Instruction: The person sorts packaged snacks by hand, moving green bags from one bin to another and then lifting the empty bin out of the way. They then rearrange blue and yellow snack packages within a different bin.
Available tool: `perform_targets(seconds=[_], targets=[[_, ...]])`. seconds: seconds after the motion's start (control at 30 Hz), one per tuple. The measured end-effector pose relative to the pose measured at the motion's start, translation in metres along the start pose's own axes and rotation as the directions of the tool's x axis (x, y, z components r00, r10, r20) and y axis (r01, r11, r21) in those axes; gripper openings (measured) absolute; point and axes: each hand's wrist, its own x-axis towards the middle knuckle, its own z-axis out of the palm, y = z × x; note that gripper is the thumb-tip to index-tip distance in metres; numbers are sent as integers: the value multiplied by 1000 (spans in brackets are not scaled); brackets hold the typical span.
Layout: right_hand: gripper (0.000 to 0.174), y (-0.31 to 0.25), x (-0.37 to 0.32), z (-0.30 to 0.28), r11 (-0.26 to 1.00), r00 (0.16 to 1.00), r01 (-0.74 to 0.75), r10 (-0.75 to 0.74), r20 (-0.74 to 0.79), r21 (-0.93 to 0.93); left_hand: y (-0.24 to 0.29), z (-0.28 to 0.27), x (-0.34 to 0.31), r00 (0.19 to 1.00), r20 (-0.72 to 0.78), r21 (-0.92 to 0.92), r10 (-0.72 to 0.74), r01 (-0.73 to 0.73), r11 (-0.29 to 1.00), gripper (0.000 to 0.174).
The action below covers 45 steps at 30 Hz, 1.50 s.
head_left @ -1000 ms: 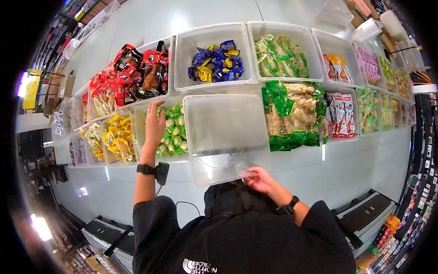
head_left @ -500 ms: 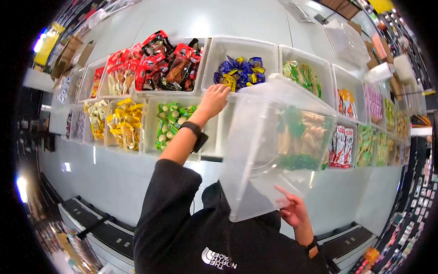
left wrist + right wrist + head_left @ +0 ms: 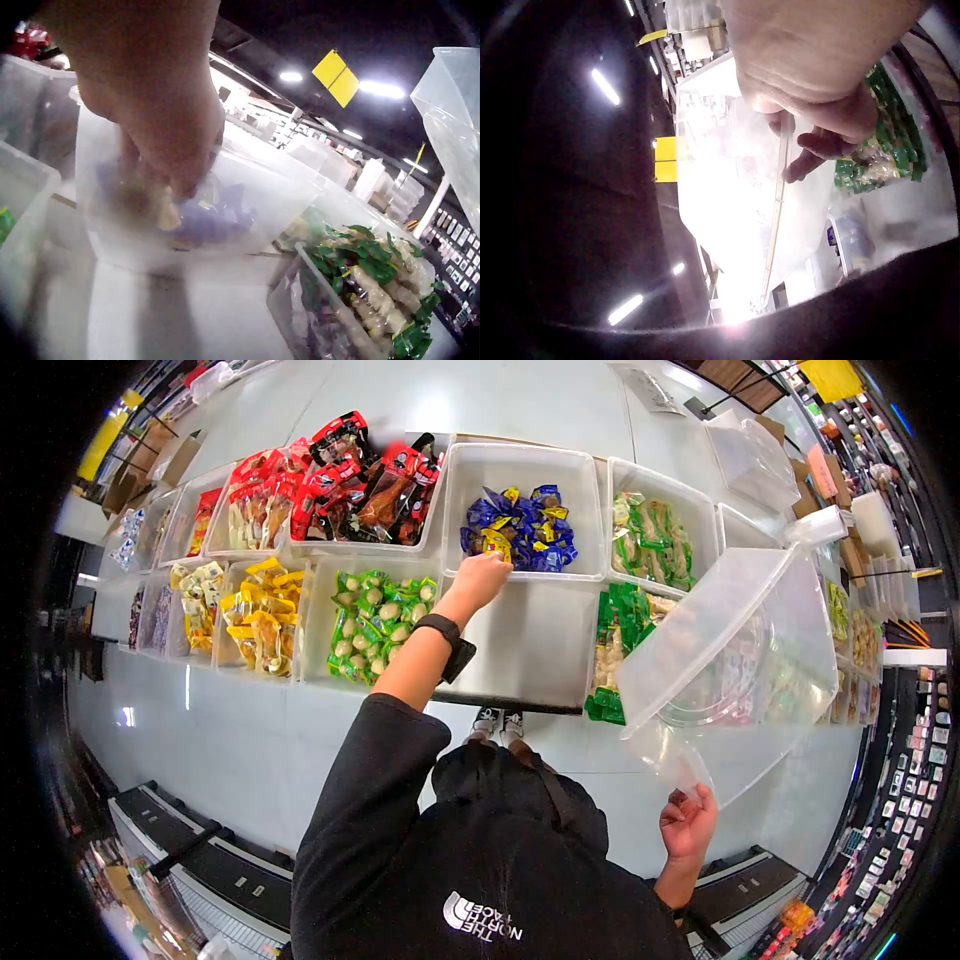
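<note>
My left hand [image 3: 483, 576] is at the near rim of a translucent bin [image 3: 590, 480] of blue-and-yellow packets [image 3: 520, 530]. Its fingers curl over that rim; in the left wrist view the hand [image 3: 161, 112] covers part of the bin wall [image 3: 277, 187]. Off to the right, my right hand [image 3: 690, 822] pinches the edge of an empty translucent bin [image 3: 700, 640], tilted and lifted above the row. In the right wrist view, the bin's rim [image 3: 778, 202] passes between thumb and fingers.
Green-and-white packets [image 3: 370, 625] fill the bin left of a bare gap [image 3: 530, 645] in the front row. Green-edged bags [image 3: 610, 650] stand right of it. Red-and-black packets [image 3: 380, 500] heap in the back row. Another empty clear bin [image 3: 755, 460] stands at the far right.
The empty bin has swung right and tilted, away from the front-row gap, with my right hand. My left hand has moved right, from over the green packets to the blue packets' bin.
</note>
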Motion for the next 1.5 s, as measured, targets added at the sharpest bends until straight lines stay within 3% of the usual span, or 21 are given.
perform_targets(seconds=[0.3,0.37,0.43,0.5,0.6,0.63,0.67,0.73,0.8,0.83,0.9,0.97,1.1,1.2,1.3,1.5], targets=[[21,-17,9,13,989,996,83,-86,-17,-120,36,6,-62,999,29,34,18,-19,999,6],[21,-25,18,26,988,996,83,-79,31,-128,51,7,-81,997,81,31,4,-6,999,4],[20,-32,25,38,988,996,72,-63,65,-139,68,2,-103,1000,29,-30,2,-1,1000,4],[21,-35,41,56,980,993,102,-90,80,-172,81,0,-124,992,126,-48,5,1,999,4],[24,-42,73,85,972,984,85,-48,169,-218,100,3,-155,994,109,-36,16,-12,999,4],[23,-49,92,88,986,962,-17,60,265,-165,106,4,-166,994,102,-19,37,-35,999,3],[24,-43,93,113,967,985,14,30,171,-253,108,10,-176,992,111,-19,63,-61,998,3],[26,-36,112,147,938,986,-18,74,150,-345,111,26,-195,990,117,-17,79,-77,997,3],[25,-26,141,174,919,950,-27,145,276,-393,112,43,-212,981,161,-86,110,-97,992,4],[27,-22,158,187,918,912,-125,256,321,-377,115,51,-218,983,155,-86,99,-86,993,4],[31,-2,181,215,908,907,-131,272,322,-397,115,64,-226,987,134,-87,93,-82,993,5],[37,20,202,238,869,882,-254,388,266,-425,112,65,-223,989,131,-83,69,-58,995,5],[41,65,252,255,822,875,-283,432,217,-494,101,73,-208,995,61,-138,73,-64,988,8],[43,86,268,258,778,824,-415,541,168,-472,97,53,-197,957,288,-106,-23,56,993,9],[42,97,283,262,788,815,-450,555,169,-420,81,89,-203,987,162,-88,-16,31,996,7],[41,106,310,267,813,874,-434,484,37,-387,80,91,-201,987,160,-124,-9,30,992,8]])
